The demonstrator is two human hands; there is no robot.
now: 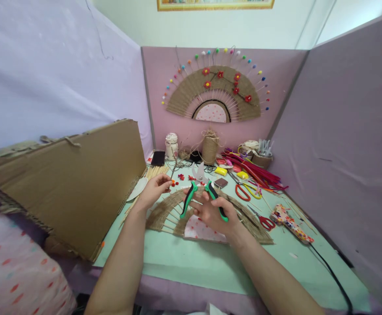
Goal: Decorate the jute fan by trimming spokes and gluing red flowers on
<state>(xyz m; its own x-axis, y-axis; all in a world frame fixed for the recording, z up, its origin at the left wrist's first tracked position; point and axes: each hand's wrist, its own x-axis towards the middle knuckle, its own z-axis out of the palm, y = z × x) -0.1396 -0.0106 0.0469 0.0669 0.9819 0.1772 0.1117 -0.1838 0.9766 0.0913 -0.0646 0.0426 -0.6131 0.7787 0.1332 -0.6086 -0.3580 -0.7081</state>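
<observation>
My left hand (pixel 158 189) is closed at the fingertips on a thin brown twig (pixel 174 162), which rises upward from the fingers. In my right hand (pixel 212 212) is a pair of pruning shears (pixel 200 188) with green and black handles, blades apart and pointing away from me. Beneath both hands lies a fan of sticks and burlap (pixel 161 217), with a pink dotted fabric piece (pixel 196 229) at its centre; my right hand hides part of it. Small red flowers (pixel 181 176) lie just beyond the left fingertips.
Red-handled scissors (pixel 266 223) and a patterned glue gun (pixel 291 223) with a black cord lie right. A twine spool (pixel 210 148), a white jar (pixel 171 146) and red pipe cleaners (pixel 259 170) are behind. Cardboard (pixel 79 183) stands left. A finished fan (pixel 184 92) hangs on the back panel.
</observation>
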